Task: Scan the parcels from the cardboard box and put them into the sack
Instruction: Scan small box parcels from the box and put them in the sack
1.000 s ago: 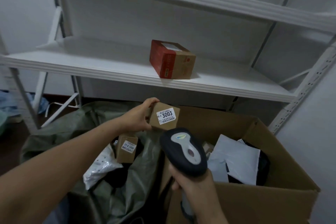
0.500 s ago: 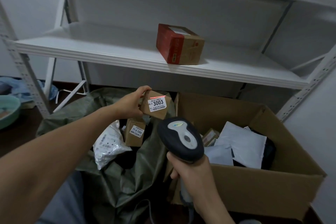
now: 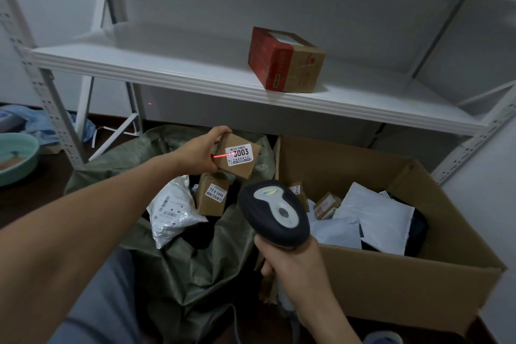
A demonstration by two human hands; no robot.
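Parcel 3003 (image 3: 240,160) pinched in left grip (image 3: 200,154); right grip (image 3: 290,262) clasps scanner (image 3: 275,212); sacked box (image 3: 212,199) reads 77-4-3404.

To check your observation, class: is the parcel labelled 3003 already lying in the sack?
No, the left hand holds the 3003 parcel above the green sack.

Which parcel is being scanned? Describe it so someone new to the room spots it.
Below the white shelf, find the green sack left of the big cardboard box. Above the sack's mouth the left hand holds a small brown parcel. Its white label reads 3003 and a red scanner line crosses it; the similar box below reads 77-4-3404.
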